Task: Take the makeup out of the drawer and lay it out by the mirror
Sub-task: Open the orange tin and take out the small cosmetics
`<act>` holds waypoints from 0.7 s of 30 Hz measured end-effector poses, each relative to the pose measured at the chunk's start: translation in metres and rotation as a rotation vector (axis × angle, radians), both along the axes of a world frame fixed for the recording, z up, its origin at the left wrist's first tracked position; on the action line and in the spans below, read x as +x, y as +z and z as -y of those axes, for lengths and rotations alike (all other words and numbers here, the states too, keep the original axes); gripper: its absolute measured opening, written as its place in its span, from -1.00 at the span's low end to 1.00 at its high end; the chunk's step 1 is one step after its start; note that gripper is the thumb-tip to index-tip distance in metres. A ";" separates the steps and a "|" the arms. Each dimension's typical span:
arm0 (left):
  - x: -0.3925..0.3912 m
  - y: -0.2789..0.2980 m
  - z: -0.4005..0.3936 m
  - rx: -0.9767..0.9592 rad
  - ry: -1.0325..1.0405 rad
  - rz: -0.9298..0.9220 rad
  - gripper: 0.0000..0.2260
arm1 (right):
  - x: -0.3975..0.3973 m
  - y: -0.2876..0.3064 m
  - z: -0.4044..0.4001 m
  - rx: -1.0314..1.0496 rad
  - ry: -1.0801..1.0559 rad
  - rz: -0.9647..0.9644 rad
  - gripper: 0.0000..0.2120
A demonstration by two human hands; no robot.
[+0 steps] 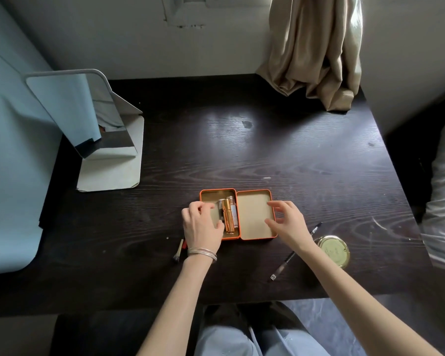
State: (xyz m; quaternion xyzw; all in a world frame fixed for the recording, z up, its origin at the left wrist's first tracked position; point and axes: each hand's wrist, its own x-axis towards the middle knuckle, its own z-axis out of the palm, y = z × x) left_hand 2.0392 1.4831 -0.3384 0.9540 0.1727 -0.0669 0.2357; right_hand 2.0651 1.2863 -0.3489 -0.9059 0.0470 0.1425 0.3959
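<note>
Makeup is in an orange tin (238,214) lying open near the front edge of the dark table (293,155). Left half is the base: gold lipstick tube (226,215) lying lengthwise, a clear vial (233,214) touching it on the right, something silver (220,203) on its left, mostly hidden. Right half is the lid (254,217), flipped flat, nothing in it.

Left hand (202,224) is over the base, fingers curled in beside the tubes, thumb near the gold tube's lower end. Can't tell if it's actually pinching anything, since the fingers cover the contact. Right hand (288,224) is spread loosely over the lid's right edge, fingers relaxed, grasping nothing; looks like it's steadying the tin.

Already out on the table: small brush (179,250) just left of the left wrist, black pen-shaped liner (294,253) under the right forearm, round gold compact (333,251) to its right. All sit well apart from the mirror (88,116) at the far left, so layout isn't done.

Risks:
- Tubes are round and packed side by side; pulling one likely rolls its neighbours, possibly out over the low rim.
- Tin is light and may slide or tip if the right hand lifts off.
- The liner under the forearm could get swept toward the near table edge.
</note>
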 end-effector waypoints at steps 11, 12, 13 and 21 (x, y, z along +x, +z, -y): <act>0.014 -0.005 0.028 0.107 -0.039 -0.129 -0.59 | -0.012 0.011 -0.033 0.238 0.076 -0.035 -0.71; 0.015 -0.005 0.029 0.104 -0.019 -0.141 -0.58 | -0.012 0.012 -0.035 0.249 0.085 -0.043 -0.71; 0.016 -0.005 0.030 0.099 0.001 -0.155 -0.57 | -0.011 0.013 -0.036 0.260 0.097 -0.051 -0.71; 0.013 0.001 0.031 -0.113 0.188 -0.187 -0.71 | -0.009 0.019 -0.039 0.317 0.152 -0.069 -0.70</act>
